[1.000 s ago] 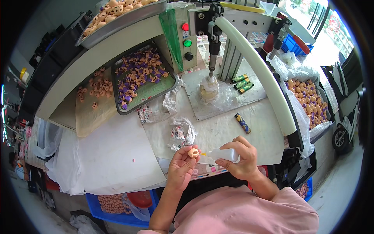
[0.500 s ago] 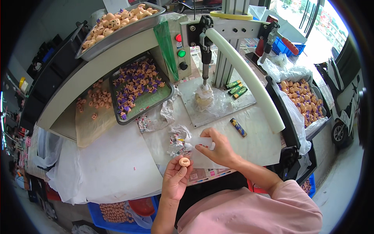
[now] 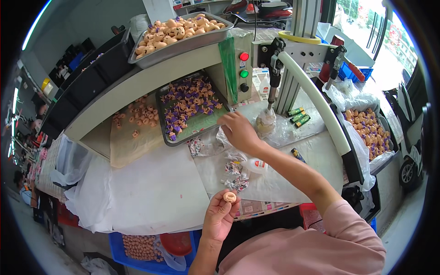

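Near the table's front edge, my left hand pinches a small round peach-coloured rubbery piece, its slotted opening facing up. My right hand reaches across the table, its fingers stretched out at the near right corner of a dark tray, and nothing shows in it. Many small peach and purple pieces lie in that tray. Below my right forearm, a white squeeze bottle with a yellow tip lies on its side against a crumpled patterned cloth.
A press with a plastic-wrapped lower end stands beyond my right hand. Green batteries lie on its plate. A metal tray of peach pieces rests on the curved housing. Right of the table is a lined crate; a blue bin sits below.
My right hand has let go of the squeeze bottle, leaving it on the cloth, and has moved away to the dark tray's corner. My left hand still holds the peach piece. The view has shifted.
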{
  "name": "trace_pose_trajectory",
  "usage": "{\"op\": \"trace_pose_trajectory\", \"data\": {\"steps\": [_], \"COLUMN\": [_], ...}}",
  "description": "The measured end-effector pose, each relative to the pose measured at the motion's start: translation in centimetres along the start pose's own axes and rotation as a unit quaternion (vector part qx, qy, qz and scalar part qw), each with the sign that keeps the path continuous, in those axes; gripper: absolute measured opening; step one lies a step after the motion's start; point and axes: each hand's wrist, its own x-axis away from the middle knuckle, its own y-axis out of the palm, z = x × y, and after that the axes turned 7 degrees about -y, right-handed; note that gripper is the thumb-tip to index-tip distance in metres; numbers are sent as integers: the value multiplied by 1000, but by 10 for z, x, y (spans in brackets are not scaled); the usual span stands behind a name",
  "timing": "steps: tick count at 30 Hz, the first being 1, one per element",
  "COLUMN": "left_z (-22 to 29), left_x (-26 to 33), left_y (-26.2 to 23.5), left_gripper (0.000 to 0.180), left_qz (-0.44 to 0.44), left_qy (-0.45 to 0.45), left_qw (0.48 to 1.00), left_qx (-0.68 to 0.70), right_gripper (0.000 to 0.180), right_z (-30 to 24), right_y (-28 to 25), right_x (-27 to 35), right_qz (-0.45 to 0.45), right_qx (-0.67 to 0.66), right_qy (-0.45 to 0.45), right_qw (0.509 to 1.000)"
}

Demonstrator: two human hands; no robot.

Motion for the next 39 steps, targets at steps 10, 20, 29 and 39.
{"op": "trace_pose_trajectory", "data": {"steps": [10,20,29,39], "left_z": [12,24,31,4], "left_x": [29,14,-6,-22], "left_y": [-4,-4,-17,-3], "left_gripper": [34,35,40,42], "left_qz": [5,4,8,-18], "left_qy": [24,26,32,2], "left_qw": [999,999,999,999], "left_qx": [35,22,37,-49], "right_gripper": [15,13,19,25], "right_z": [54,17,-81,-71], "right_y": [87,49,-51,-86], "right_x": [-80,-62,44,80], "right_qz": [-102,1,-192,-206], "right_qx": [81,-117,-442,-360], "right_qy": [105,-6,54,-12], "right_qw": [986,993,875,910]}}
